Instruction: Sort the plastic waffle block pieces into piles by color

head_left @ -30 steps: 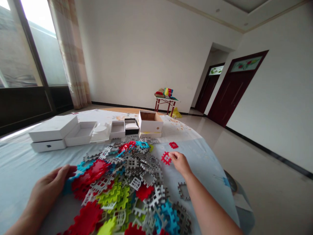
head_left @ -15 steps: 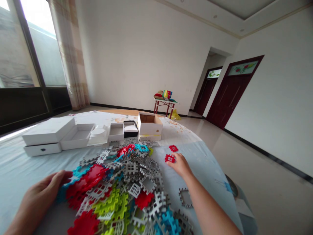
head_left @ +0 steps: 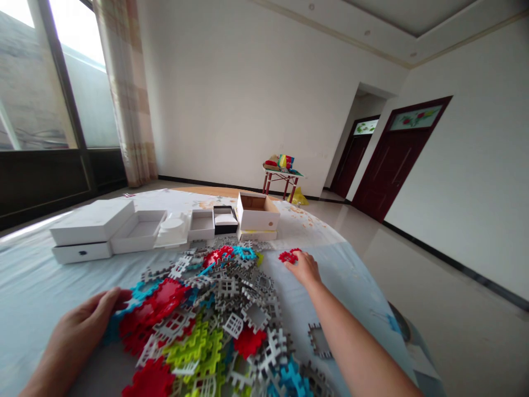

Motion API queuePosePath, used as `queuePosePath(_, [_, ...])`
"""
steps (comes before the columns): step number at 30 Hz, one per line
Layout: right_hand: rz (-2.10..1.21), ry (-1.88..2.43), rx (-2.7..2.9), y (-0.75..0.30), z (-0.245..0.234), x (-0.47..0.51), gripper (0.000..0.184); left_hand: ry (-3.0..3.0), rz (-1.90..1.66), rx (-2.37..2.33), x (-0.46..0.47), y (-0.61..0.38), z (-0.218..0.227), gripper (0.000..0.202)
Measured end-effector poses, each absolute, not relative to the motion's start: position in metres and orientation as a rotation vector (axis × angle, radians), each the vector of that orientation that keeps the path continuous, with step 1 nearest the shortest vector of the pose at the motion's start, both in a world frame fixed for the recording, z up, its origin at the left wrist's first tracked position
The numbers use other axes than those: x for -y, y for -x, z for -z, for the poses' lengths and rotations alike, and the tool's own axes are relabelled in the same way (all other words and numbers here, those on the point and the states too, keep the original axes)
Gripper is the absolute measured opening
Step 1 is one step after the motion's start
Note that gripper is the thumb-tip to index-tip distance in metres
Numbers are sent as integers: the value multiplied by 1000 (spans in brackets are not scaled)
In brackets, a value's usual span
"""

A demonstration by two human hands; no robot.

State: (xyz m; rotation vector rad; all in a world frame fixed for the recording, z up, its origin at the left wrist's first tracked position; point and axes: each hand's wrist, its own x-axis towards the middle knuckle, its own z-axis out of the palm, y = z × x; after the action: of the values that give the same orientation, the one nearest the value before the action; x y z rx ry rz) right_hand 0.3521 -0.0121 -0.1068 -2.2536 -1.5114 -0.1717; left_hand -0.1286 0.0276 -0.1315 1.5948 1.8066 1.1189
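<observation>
A heap of interlocking plastic tiles (head_left: 215,314) in red, grey, white, blue and lime covers the near part of the pale blue cloth-covered table (head_left: 37,281). My left hand (head_left: 82,328) rests curled against the heap's left edge, touching red and blue pieces. My right hand (head_left: 305,266) reaches to the heap's far right and lies over small red tiles (head_left: 286,256); its fingers are bent onto them. A lone grey frame tile (head_left: 318,341) lies by my right forearm.
White boxes (head_left: 93,220) and open trays (head_left: 140,231) line the table's far side, with an open cardboard box (head_left: 256,212) beside them. Beyond stand a small red-legged table (head_left: 281,179), dark doors (head_left: 392,157) and a window with a curtain (head_left: 128,94).
My right hand has slid a red tile away from the heap until it meets the other red tile farther off. My left hand has stayed at the heap's left edge.
</observation>
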Motion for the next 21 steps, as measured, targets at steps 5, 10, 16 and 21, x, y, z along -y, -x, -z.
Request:
queuePosePath(5, [204, 2274, 1551, -355, 116, 7, 36, -1407, -1063, -1753, -27, 127, 128, 49])
queuePosePath(10, [210, 2299, 1523, -354, 115, -1, 30, -1397, -1066, -1753, -22, 123, 119, 47])
queuePosePath(16, [76, 2018, 1587, -349, 108, 6, 25, -1433, -1094, -1745, -19, 122, 118, 48])
queuePosePath(21, [-132, 1793, 1762, -320, 99, 24, 24, -1486, -1117, -1765, -15, 116, 112, 45])
